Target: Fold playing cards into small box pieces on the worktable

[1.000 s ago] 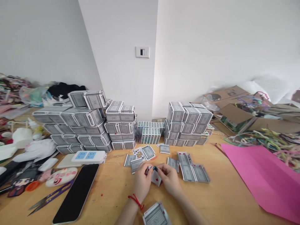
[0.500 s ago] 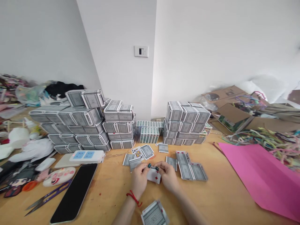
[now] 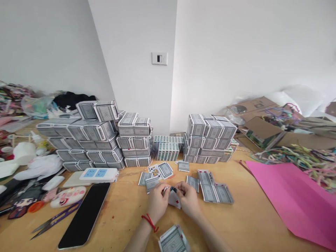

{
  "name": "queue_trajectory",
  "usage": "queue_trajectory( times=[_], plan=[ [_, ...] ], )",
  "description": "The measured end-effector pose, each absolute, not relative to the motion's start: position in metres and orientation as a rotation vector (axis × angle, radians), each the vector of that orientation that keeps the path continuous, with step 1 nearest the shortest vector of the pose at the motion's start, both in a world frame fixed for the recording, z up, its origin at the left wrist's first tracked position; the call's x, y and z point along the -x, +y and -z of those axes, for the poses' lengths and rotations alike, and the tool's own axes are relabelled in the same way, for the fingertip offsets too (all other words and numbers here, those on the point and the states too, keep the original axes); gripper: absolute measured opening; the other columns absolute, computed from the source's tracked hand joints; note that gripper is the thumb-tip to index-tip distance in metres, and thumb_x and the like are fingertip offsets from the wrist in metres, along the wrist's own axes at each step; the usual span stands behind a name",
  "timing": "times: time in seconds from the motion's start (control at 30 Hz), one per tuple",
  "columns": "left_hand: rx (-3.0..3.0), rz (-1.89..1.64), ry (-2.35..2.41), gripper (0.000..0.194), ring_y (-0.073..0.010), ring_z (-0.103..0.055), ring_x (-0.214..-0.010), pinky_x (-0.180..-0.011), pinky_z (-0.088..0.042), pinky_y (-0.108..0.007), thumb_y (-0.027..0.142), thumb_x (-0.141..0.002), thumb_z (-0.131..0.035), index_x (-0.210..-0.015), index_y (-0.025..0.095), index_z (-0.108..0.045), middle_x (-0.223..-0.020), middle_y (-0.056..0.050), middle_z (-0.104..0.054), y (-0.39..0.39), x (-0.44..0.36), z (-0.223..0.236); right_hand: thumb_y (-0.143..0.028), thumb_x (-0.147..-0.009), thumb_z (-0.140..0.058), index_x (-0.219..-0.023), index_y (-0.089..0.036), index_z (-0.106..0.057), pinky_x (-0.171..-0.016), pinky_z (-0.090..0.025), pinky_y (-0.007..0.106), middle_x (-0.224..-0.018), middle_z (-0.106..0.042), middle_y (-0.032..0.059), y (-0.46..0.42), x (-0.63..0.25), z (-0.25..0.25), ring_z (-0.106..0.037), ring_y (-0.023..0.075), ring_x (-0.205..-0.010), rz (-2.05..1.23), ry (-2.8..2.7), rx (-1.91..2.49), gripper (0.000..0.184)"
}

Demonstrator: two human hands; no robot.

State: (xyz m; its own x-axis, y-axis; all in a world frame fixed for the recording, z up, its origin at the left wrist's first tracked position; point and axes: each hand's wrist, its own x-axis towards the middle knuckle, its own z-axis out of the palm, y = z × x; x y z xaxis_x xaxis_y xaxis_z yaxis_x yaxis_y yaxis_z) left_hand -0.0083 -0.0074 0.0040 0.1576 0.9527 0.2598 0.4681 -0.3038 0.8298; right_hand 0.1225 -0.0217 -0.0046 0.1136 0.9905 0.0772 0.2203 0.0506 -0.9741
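Between my two hands is a playing card [image 3: 173,200], its white face with a red diamond toward me. My left hand [image 3: 158,200] pinches its upper left part, and a red cord bracelet circles that wrist. My right hand [image 3: 188,198] pinches the upper right; the top edge looks bent, partly hidden by the fingers. Nearer me lies a folded card piece [image 3: 173,239] with a patterned grey back. Loose cards, among them a king [image 3: 155,171], are spread just beyond my hands. Right of my right hand sit joined folded cards [image 3: 211,189].
Block stacks made of cards stand at the left [image 3: 91,133] and right [image 3: 210,138], with card packs [image 3: 168,150] between. A phone [image 3: 85,213], scissors [image 3: 56,220] and a power strip [image 3: 99,174] lie left. Pink paper [image 3: 294,199] and a cardboard box [image 3: 265,131] are right.
The card between my hands has tilted and its top now looks more bent, with my fingers closer over it. The view has shifted slightly; the other things stay put.
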Motion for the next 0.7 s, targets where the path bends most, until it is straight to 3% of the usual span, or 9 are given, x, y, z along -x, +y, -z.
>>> queue_trajectory(
  times=[0.13,0.4,0.7],
  plan=[
    [-1.894,-1.05,1.368,0.019,-0.0184,-0.059,-0.07,-0.064,-0.044,-0.029,0.014,-0.073,-0.043,-0.074,0.017,-0.062,-0.075,-0.006,-0.066,-0.0081,0.0075,-0.004,-0.022,-0.07,-0.046,-0.068,-0.016,-0.053,-0.049,-0.039,0.023,-0.06,-0.058,0.0022,-0.0224,-0.1231,0.0039,-0.053,0.0154,-0.054,-0.952,-1.346,1.379,0.009],
    [-1.989,-1.087,1.276,0.017,-0.015,-0.058,-0.07,-0.062,-0.045,-0.025,0.022,-0.078,-0.043,-0.074,0.018,-0.06,-0.074,-0.003,-0.062,-0.0136,0.0064,-0.0125,-0.023,-0.073,-0.043,-0.067,-0.018,-0.05,-0.053,-0.039,0.023,-0.06,-0.056,0.002,-0.0305,-0.1192,-0.0001,-0.052,0.0156,-0.056,-0.645,-1.429,1.451,0.011],
    [-1.833,-1.181,1.355,0.019,-0.0171,-0.06,-0.067,-0.062,-0.046,-0.027,0.022,-0.076,-0.042,-0.071,0.017,-0.06,-0.07,-0.004,-0.065,-0.0109,0.0035,-0.0033,-0.032,-0.073,-0.049,-0.063,-0.017,-0.051,-0.05,-0.038,0.023,-0.056,-0.054,0.0009,-0.0233,-0.1248,0.0026,-0.05,0.0149,-0.054,-0.926,-1.292,1.39,0.018]
  ],
)
